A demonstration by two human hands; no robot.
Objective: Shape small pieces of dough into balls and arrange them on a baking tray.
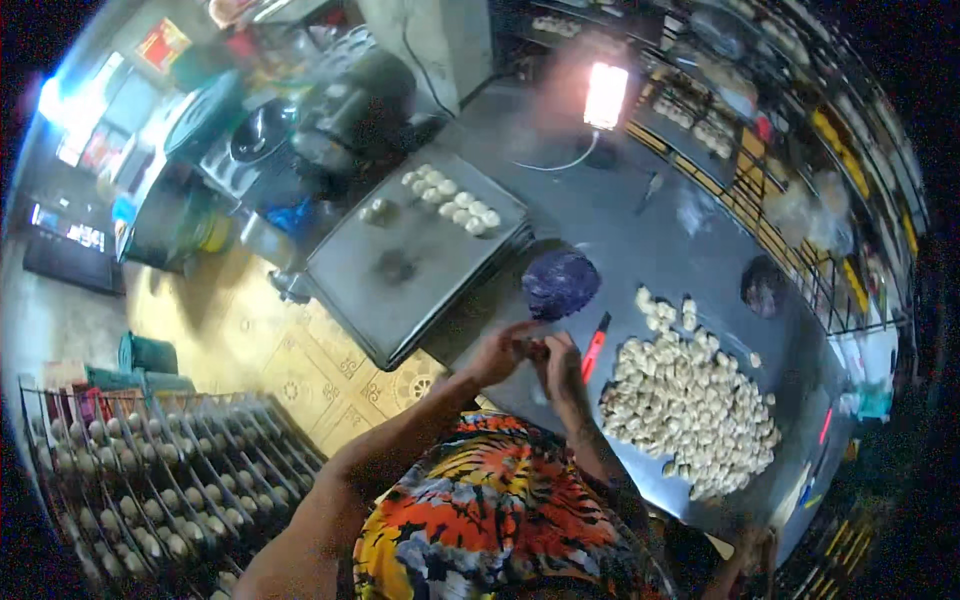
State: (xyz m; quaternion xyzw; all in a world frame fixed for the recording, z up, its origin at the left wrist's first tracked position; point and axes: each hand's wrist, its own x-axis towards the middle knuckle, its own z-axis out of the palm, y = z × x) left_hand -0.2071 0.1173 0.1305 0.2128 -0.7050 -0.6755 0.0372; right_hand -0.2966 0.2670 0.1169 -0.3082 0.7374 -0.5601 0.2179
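Note:
My left hand (500, 357) and my right hand (560, 364) meet over the near edge of the dark table. Their fingers are closed together around something small, which the fingers mostly hide. Just beyond them sits a rounded purple lump (561, 283), like a paste. To the right of my right hand lies a red-handled tool (595, 346) with a dark end. Further right spreads a large heap of pale dough pieces (690, 405).
Left of the purple lump, a dark tray (400, 265) carries rows of pale dough balls (455, 200). A bright lamp (605, 96) stands at the back. A darker lump (764, 286) lies right. Loaded racks (160, 480) flank both sides. Another person's arm (750, 560) seems to show lower right.

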